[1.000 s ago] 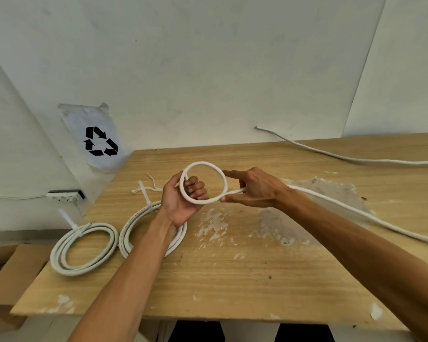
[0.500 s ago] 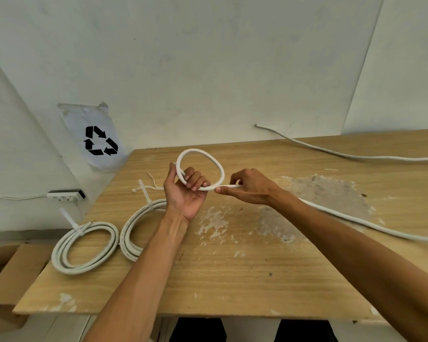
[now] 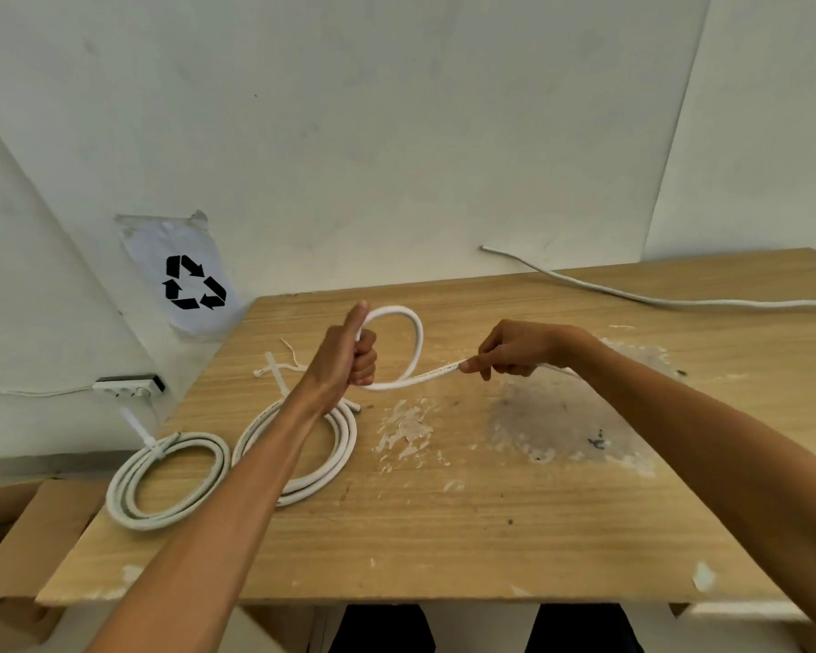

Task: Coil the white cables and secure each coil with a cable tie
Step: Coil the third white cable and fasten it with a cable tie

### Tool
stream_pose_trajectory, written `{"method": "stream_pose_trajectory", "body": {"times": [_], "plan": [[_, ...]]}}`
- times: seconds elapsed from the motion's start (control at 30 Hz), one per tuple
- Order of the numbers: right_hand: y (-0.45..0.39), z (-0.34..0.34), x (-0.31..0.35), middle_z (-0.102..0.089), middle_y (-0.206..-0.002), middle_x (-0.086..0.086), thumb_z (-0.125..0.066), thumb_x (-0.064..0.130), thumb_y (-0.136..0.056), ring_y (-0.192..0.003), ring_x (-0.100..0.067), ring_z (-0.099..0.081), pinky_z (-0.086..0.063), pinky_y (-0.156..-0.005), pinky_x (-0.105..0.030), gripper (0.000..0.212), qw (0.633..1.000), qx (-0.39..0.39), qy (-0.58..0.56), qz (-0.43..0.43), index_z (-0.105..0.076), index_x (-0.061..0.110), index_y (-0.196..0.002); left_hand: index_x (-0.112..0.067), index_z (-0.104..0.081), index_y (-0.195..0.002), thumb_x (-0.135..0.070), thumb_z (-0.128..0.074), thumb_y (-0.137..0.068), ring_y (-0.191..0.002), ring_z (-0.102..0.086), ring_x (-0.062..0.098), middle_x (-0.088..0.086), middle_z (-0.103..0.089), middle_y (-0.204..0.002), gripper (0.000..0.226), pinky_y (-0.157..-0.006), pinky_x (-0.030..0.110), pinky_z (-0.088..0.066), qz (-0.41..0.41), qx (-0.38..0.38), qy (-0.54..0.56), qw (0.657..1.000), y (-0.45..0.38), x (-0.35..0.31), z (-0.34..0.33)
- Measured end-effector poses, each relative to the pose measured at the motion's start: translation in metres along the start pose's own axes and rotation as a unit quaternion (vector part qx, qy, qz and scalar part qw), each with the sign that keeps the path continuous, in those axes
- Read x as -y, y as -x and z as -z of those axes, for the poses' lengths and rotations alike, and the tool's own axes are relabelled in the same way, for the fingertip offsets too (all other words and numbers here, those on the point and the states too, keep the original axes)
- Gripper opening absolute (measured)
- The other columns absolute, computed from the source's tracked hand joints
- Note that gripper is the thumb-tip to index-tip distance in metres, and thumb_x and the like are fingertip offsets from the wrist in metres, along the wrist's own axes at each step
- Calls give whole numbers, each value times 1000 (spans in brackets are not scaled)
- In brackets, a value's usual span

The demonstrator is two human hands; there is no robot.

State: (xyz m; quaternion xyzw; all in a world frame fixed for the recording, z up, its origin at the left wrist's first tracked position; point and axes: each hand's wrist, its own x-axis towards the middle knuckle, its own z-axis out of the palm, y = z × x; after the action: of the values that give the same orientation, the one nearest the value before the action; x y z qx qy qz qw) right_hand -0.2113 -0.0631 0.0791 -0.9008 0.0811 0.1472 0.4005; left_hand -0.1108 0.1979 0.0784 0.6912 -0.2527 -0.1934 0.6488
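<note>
Head view: above the pale wooden table (image 3: 444, 520), the left hand (image 3: 345, 355) has its fingers curled round a single small loop of stiff white cable (image 3: 413, 344), thumb raised. The right hand (image 3: 514, 348) pinches the same cable just beside the loop, where it runs off to the right. Two finished white cable coils lie on the table's left side, one tied (image 3: 168, 478), the other (image 3: 340, 445) partly hidden under the left forearm.

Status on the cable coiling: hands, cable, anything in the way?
Left hand grips first loop. Right hand pinches white cable feeding in. Two tied coils on table, clear of hands.
</note>
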Motion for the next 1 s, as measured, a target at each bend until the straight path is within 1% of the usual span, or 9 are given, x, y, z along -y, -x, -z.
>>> {"method": "stream_pose_trajectory", "body": {"times": [0.13,0.27,0.53,0.6,0.73,0.8,0.87,0.93,1.0], "plan": [[-5,10,16,-40,-59,-1,-76,56,-78,-50,-15,-31,-29,-49,-26,50,997,-18,45,-54,-74,6,-81,-25,-27,-53,-62,-40,-97,-46,-17,14,-3,-21,-48,58,-49,24,-23,-40,42,-125,990,21,6,-23],[-12,5,36,-41,-58,-3,-77,48,-82,-46,-16,-30,-27,-45,-24,47,994,-66,35,-85,-74,1,-87,-23,-37,-51,-75,-36,-91,-43,-24,12,-5,-30,-47,66,-51,29,-23,-91,16,-267,959,32,21,-43],[-15,-5,85,-44,-59,-4,-53,12,-101,-47,-11,-36,-31,-47,-21,24,967,-108,-211,-95,-63,2,-81,-19,-31,-50,-63,-33,-96,-43,-30,14,-5,-30,-45,63,-51,32,-25,-144,-38,-367,918,36,27,-56],[-16,-8,94,-50,-65,-6,-48,9,-101,-53,-12,-43,-41,-53,-23,24,948,-103,-289,-88,-66,1,-89,-19,-31,-52,-62,-32,-96,-44,-31,14,-4,-31,-46,62,-50,31,-24,-148,-54,-370,916,33,22,-59],[-16,-11,104,-60,-95,-8,-55,13,-98,-83,-21,-58,-59,-70,-42,20,939,-154,-302,-59,-73,4,-97,-16,-44,-54,-63,-30,-97,-42,-32,10,-7,-32,-43,65,-50,29,-24,-149,-97,-328,928,22,8,-67],[-15,-12,110,-62,-99,-17,-49,11,-101,-88,-29,-62,-59,-82,-50,22,927,-163,-334,-50,-68,0,-100,-13,-72,-77,-67,-28,-97,-38,-35,10,-6,-37,-39,73,-49,29,-26,-137,-93,-304,938,14,5,-70],[-14,-12,115,-67,-99,-23,-43,10,-103,-92,-34,-67,-56,-91,-53,26,913,-159,-374,-40,-60,-7,-109,-13,-76,-102,-77,-23,-92,-39,-39,9,-8,-40,-41,84,-49,30,-30,-128,-92,-259,953,10,1,-74],[-10,-14,122,-70,-91,-22,-39,8,-104,-86,-30,-70,-58,-87,-46,25,888,-155,-433,-16,-58,-9,-99,-8,-74,-90,-81,-19,-89,-48,-43,17,-3,-43,-50,91,-51,35,-32,-116,-94,-210,966,9,-4,-79],[-7,-17,129,-66,-81,-15,-43,6,-101,-70,-21,-64,-57,-71,-36,26,880,-200,-431,-3,-61,-3,-84,-15,-67,-76,-69,-21,-97,-54,-45,18,3,-49,-58,74,-54,32,-35,-97,-77,-167,978,8,-12,-85]]}}
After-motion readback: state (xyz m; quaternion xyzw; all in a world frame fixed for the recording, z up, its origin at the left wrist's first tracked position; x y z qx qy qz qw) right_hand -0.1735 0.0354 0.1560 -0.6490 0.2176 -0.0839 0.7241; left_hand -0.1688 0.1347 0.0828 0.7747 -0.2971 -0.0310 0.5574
